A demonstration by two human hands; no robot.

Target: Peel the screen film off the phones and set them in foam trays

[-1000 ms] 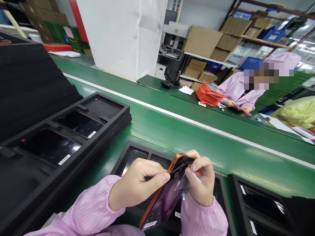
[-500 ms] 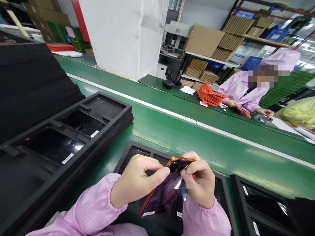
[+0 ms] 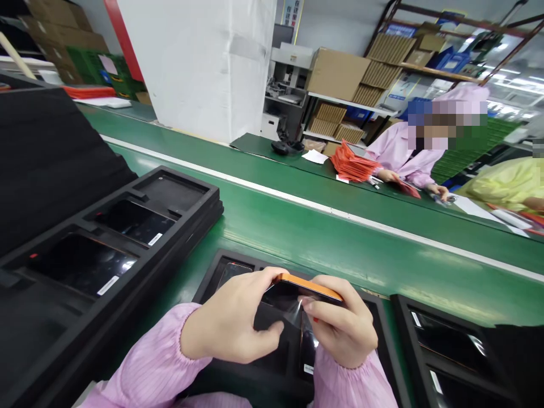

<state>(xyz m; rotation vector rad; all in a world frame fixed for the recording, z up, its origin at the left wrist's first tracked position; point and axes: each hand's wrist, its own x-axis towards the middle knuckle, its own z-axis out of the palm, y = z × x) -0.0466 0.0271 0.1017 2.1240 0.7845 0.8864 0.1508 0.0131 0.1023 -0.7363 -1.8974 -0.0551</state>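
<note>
An orange-edged smartphone (image 3: 312, 285) is tilted between my hands, its top edge toward the camera and its dark screen seen at a steep slant. My left hand (image 3: 233, 317) holds it at the left corner with the fingers, the thumb lifted off the screen. The fingers of my right hand (image 3: 342, 317) lie at the right end and pinch a clear film (image 3: 294, 310) at the screen; a small red tab shows by the fingertips. Below sits a black foam tray (image 3: 272, 365) with another phone (image 3: 308, 343) in it.
A stack of black foam trays (image 3: 199, 212) with phones stands at the left. Another tray (image 3: 402, 334) with phones lies at the right. Beyond the green bench (image 3: 263, 209), a co-worker in pink (image 3: 399, 141) handles things beside red-orange pouches (image 3: 351, 164).
The phone has turned from hanging upright and slanted to nearly edge-on, its orange edge now facing up. My left thumb has come off the screen. The view has shifted slightly.
</note>
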